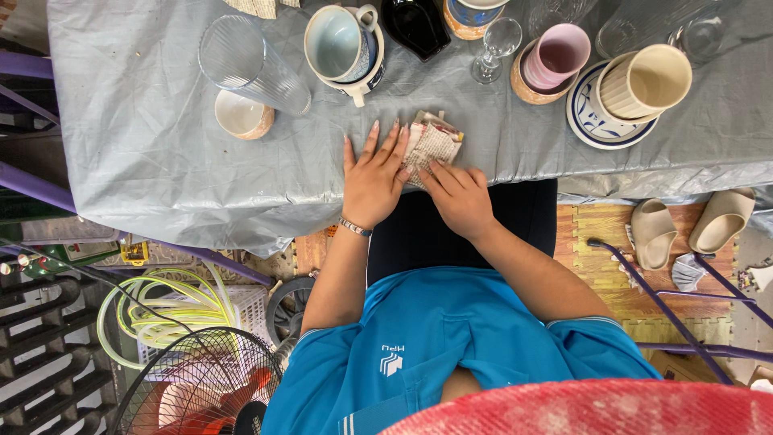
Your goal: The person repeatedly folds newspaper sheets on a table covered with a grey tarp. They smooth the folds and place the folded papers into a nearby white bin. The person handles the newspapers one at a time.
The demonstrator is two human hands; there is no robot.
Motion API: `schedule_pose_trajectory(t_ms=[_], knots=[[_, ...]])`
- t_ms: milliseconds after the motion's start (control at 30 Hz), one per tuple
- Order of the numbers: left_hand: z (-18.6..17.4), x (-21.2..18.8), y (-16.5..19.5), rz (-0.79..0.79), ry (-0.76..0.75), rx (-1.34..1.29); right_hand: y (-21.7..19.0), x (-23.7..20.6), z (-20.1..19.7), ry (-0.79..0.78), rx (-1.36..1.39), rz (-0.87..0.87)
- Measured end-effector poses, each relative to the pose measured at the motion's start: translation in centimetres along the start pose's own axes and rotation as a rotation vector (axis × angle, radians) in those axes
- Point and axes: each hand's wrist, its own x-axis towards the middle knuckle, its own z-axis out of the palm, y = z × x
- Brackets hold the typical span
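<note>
Nearest us, below the blue shirt, our left hand [373,173] lies flat on the grey plastic tablecloth [161,145], fingers spread and pressing the edge of a folded wad of printed newspaper [433,142]. Our right hand [459,196] rests its curled fingers on the wad's near edge; neither hand is clamped around it. The paper sits near the table's front edge. We judge a careless sweep could knock the clear stemmed glass [494,47] or white ceramic mug [345,48] just beyond.

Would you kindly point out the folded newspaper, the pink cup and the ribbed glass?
folded newspaper [435,142], head view, printed top face.
pink cup [557,54], head view, inner wall.
ribbed glass [254,63], head view, side wall.
</note>
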Motion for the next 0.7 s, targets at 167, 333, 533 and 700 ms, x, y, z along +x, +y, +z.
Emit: schedule_pose_trajectory(t_ms=[167,333,533,700], knots=[[1.3,0.6,0.0,-0.159,0.087,-0.118,-0.1,0.3,-1.2,-0.060,0.129,0.050],[2.7,0.8,-0.1,-0.160,0.224,-0.006,3.3,1.7,-6.5,-0.054,0.127,-0.164],[2.4,1.0,0.8,-0.149,0.272,0.042,15.0,4.8,-14.4,0.361,-0.213,-0.182],[1.8,1.4,1.6,-0.161,0.285,0.023,24.1,11.3,-14.2,0.023,-0.576,0.009]])
